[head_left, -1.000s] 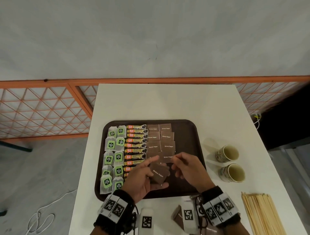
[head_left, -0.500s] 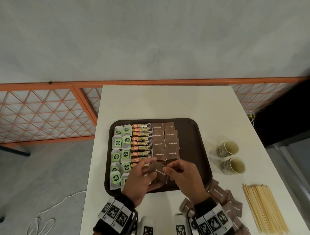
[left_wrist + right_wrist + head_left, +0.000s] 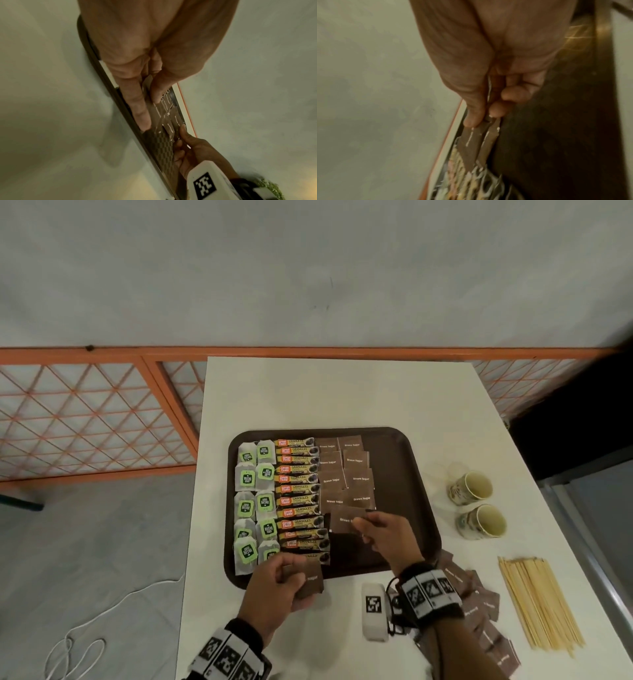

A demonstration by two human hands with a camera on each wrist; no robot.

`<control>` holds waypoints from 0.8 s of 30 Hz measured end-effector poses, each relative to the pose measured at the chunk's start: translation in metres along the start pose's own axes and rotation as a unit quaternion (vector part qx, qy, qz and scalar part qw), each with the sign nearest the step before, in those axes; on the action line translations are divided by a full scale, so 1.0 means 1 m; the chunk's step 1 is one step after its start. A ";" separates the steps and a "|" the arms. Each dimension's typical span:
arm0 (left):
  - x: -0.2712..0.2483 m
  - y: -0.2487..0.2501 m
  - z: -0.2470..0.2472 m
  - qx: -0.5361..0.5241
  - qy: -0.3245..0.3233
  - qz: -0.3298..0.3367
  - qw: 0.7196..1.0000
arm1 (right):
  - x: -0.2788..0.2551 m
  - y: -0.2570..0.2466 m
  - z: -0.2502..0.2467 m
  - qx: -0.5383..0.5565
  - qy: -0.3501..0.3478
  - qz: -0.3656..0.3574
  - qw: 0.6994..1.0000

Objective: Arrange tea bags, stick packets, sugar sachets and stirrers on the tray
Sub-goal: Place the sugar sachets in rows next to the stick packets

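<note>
Two hands over the tray (image 3: 416, 474), right hand (image 3: 387, 534) pinching a sugar sachet (image 3: 344, 522), left hand (image 3: 274, 587) gripping a sachet stack (image 3: 310, 578)

You have one dark brown plastic tray (image 3: 416, 474), holding ten white tea bags with green tags (image 3: 247, 478) in two columns and some twelve orange-and-yellow stick packets (image 3: 297, 489) in one column. Eight flat brown sugar sachets (image 3: 358, 479) lie in two columns. Two paper cups (image 3: 471, 487) stand beside it. The bundled wooden stirrers (image 3: 537, 604) cannot be counted
</note>
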State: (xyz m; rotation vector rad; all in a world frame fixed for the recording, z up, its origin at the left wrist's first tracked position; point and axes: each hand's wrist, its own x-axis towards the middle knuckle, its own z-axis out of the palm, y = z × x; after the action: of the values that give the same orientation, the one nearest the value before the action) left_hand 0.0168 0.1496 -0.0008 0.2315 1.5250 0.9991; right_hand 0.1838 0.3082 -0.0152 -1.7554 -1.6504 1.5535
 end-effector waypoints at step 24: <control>-0.011 0.019 -0.026 -0.121 -0.073 0.003 0.990 | -0.003 -0.008 0.004 -0.149 0.090 -0.030 0.984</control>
State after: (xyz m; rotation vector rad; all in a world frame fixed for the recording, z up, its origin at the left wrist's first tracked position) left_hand -0.0115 0.1425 0.0175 0.1344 1.2584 1.1352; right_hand 0.1766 0.3063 -0.0095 -1.9050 -1.8985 1.1299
